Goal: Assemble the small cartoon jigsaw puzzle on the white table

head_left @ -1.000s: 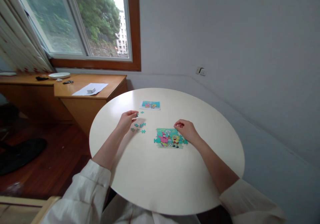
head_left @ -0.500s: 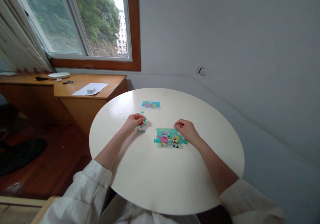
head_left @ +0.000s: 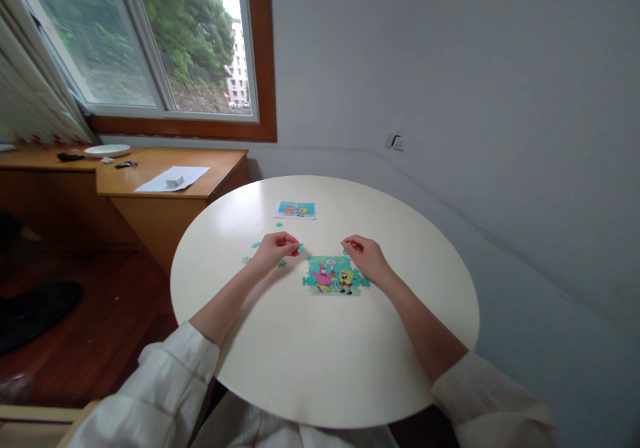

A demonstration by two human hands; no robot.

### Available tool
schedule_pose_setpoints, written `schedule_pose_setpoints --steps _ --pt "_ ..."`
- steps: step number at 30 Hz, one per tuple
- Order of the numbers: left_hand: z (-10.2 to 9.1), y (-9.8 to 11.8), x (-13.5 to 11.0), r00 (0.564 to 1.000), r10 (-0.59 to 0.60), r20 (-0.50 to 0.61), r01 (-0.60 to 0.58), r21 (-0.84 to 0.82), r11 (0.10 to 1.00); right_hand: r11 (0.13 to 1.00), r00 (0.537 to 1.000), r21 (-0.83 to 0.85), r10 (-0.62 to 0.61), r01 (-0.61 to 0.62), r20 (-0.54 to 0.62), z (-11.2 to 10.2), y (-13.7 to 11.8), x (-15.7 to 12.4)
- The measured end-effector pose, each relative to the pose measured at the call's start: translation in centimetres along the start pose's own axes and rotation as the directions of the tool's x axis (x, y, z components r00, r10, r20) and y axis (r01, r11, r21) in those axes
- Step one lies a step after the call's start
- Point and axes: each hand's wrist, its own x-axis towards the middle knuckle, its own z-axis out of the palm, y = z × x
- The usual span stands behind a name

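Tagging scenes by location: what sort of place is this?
Probably a room at home or a small office: a round table with a cartoon jigsaw, a wooden desk under a window.

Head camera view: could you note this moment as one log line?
left hand: pinching small teal puzzle piece | right hand: on partly assembled cartoon jigsaw | surface: round white table

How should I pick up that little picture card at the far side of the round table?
The picture card lies flat on the round table, so there is nothing to grip from above. Probably best to come from its near long edge, slide a fingertip under, then pinch that edge between thumb and finger. Nothing crowds it; one loose puzzle piece lies just in front.
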Motion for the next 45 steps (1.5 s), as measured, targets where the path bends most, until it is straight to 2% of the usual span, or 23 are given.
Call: schedule_pose_setpoints --steps 4,8,11,17,21,25,28,31,35,45 --pt "1.7 -0.3 -0.4 0.998 0.026 0.053 -0.026 -0.002 1.000 0.993 0.987 0.081 -0.099 0.089 0.129 0.7 -1.5 -0.6" --pt "2.7 -1.1 -0.5 0.994 0.011 0.111 -0.010 -0.014 1.000 0.984 0.963 0.164 -0.111 0.071 0.244 1.5 -3.1 -1.4" --pt "2.9 -1.4 -0.6 0.991 0.001 0.135 0.002 -0.016 1.000 0.972 0.949 0.219 -0.141 0.079 0.281 2.1 -3.6 -1.7" --pt "3.0 -1.4 -0.7 0.989 0.010 0.149 -0.009 -0.003 1.000 0.974 0.961 0.218 -0.119 0.064 0.248 2.4 -3.7 -1.5" --pt "2.6 -1.1 -0.5 0.991 0.101 0.084 -0.105 0.041 0.994 0.977 0.980 0.211 -0.083 0.044 0.180 1.2 -2.5 -0.7" --pt "1.8 -1.0 -0.2 0.972 0.227 0.067 -0.237 0.235 0.943 0.972 0.993 0.218 0.074 -0.093 0.093 -0.7 0.5 0.4" --pt "1.3 -1.3 0.0 0.957 0.274 0.099 -0.291 0.355 0.888 0.961 0.976 0.189 0.184 -0.204 0.116 -1.5 2.4 0.9" --pt "1.1 -1.7 0.0 0.956 0.266 0.123 -0.293 0.437 0.850 0.963 0.964 0.117 0.227 -0.244 0.139 -1.7 3.0 0.9" --pt "0.9 -2.0 0.0 0.959 0.233 0.164 -0.284 0.521 0.805 0.973 0.964 0.061 0.208 -0.221 0.164 -1.6 2.7 0.8" --pt "1.1 -1.2 -0.5 0.966 0.184 0.184 -0.257 0.571 0.779 0.982 0.968 -0.044 0.186 -0.181 0.167 -1.7 2.8 0.7"
